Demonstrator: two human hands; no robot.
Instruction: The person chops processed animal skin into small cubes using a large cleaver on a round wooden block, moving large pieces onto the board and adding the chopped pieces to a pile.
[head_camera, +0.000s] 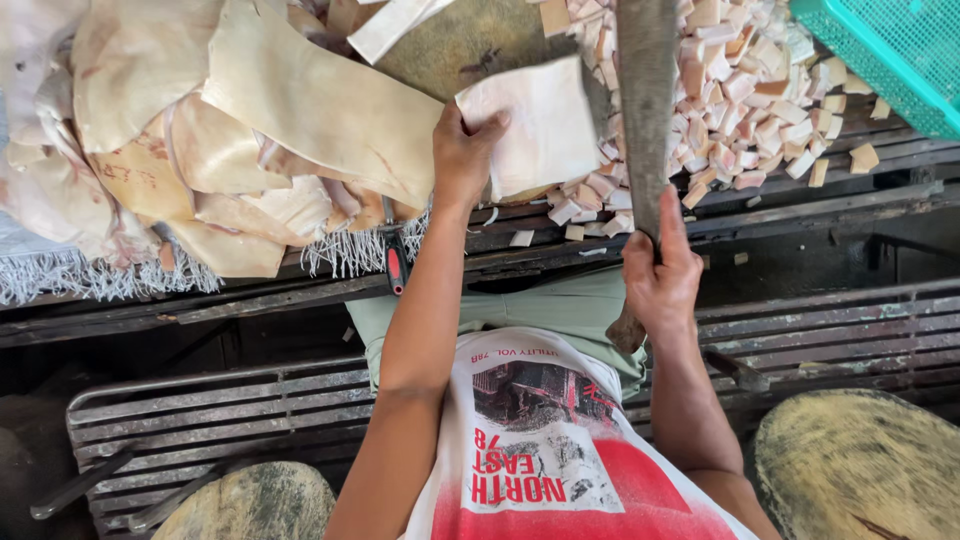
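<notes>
Nearest, the right hand (660, 280) has its fingers closed around the handle of a long cleaver (645, 110), its blade lying up over the table (800, 205). The left hand (462, 150) grips a pale flat slab (530, 125) on the chopping block (470, 40), beside small cut cubes (750, 90).

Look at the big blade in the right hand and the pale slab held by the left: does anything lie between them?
Nothing visible does. The left hand holds the pale slab flat, and the blade, held by the right hand, stands right beside the slab's edge; cut cubes lie beyond.
</notes>
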